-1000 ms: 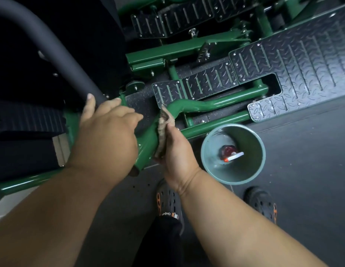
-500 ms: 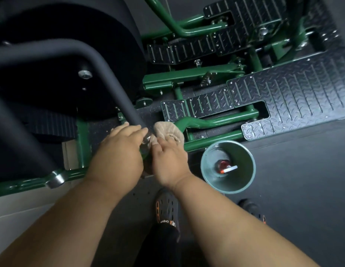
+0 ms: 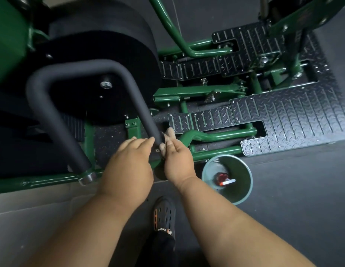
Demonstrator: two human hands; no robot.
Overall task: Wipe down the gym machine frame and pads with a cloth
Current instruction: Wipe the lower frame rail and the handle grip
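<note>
Dark gym floor; right hand (image 3: 177, 157) pinches cloth (image 3: 168, 138) against handle (image 3: 144, 120), left hand (image 3: 129, 162) seemingly flat.

1. Both forearms enter from the bottom of the frame bare to the elbow; no sleeve, watch, band or glove shows on either.
2. The left hand (image 3: 129, 166) and right hand (image 3: 177, 160), near the centre of the frame, carry no rings.
3. At lower centre, one foot wears a black perforated clog (image 3: 164, 216) with round vent holes, orange trim along its left edge and small white lettering across the strap.
4. Below the clog, a dark trouser leg (image 3: 158, 251) runs to the bottom edge.
</note>
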